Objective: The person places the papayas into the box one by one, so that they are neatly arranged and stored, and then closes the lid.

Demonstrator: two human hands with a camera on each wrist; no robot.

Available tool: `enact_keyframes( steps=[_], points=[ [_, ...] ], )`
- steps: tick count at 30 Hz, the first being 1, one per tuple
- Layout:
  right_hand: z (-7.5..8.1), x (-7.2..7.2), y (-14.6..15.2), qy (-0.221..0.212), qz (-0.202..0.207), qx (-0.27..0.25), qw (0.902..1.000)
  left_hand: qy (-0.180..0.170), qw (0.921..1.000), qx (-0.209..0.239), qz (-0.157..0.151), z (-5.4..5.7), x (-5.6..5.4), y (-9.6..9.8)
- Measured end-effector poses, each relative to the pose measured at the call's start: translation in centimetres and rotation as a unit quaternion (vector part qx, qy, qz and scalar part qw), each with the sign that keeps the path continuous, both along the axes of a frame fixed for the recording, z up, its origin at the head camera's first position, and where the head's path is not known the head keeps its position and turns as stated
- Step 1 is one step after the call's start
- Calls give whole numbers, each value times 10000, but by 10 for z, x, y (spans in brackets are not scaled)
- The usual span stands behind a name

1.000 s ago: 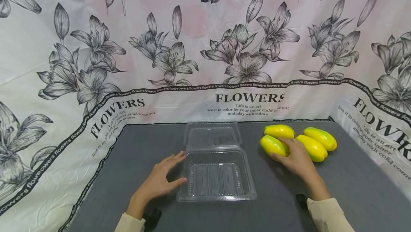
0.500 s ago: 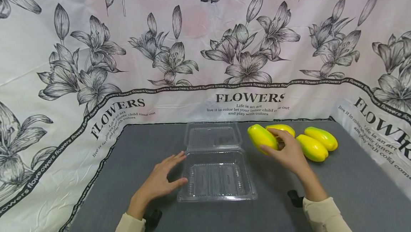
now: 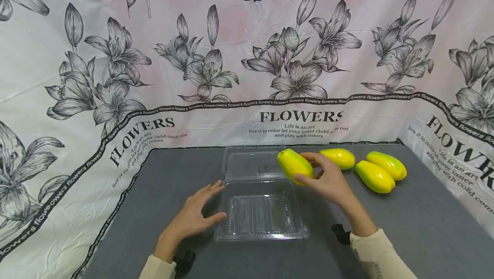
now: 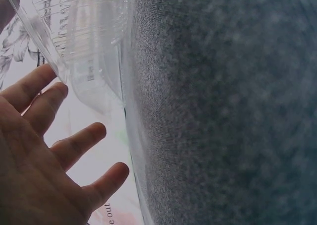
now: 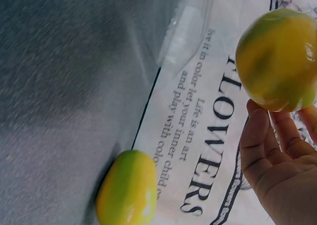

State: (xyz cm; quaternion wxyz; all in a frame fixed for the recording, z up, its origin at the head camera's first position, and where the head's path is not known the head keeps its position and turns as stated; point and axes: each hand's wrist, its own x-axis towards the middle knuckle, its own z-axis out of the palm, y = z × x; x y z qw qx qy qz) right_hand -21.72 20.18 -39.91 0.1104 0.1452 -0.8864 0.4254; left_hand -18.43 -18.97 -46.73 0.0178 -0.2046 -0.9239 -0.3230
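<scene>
My right hand [image 3: 329, 180] grips a yellow-green papaya [image 3: 295, 165] between thumb and fingers, raised over the back right corner of a clear plastic clamshell box [image 3: 262, 235]. In the right wrist view the papaya [image 5: 277, 61] sits at the fingertips, its rounded end facing the camera. The box lies on the table with its lid [image 3: 251, 163] folded back toward the wall. My left hand [image 3: 193, 212] has its fingers spread at the box's left rim. In the left wrist view, the fingertips of the left hand [image 4: 54, 150] are near the clear plastic wall.
Behind and right of my right hand lies one papaya [image 3: 339, 158] by itself. Two more papayas, one in front [image 3: 375, 177] and one behind [image 3: 387, 165], lie side by side farther right. The grey table [image 3: 173, 167] ends at a flower-printed cloth [image 3: 216, 127].
My right hand has lifted the papaya off the table from beside the others and carried it left toward the box. The left hand and the box stay in place.
</scene>
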Motion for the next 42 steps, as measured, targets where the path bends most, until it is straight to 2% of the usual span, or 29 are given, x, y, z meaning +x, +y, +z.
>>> enact_keyframes(
  steps=[11,18,24,32,37,42],
  points=[
    [7,0,-24,-11,418,-198,9989,-42,9999,-133,33,-1,-1,2],
    [10,0,-38,-114,640,-173,9977,151,9998,-98,-20,-2,-2,3],
    [13,-3,-50,-49,949,-107,9954,80,9999,-88,17,-1,-1,3],
    [14,-8,-73,-154,1444,5,9894,8,9999,-92,45,0,1,3],
    [11,-12,-88,-336,1834,73,9824,-118,9999,-48,88,0,1,3],
    [4,-15,-102,-485,2013,309,9778,-222,9997,34,132,0,1,2]
  ],
)
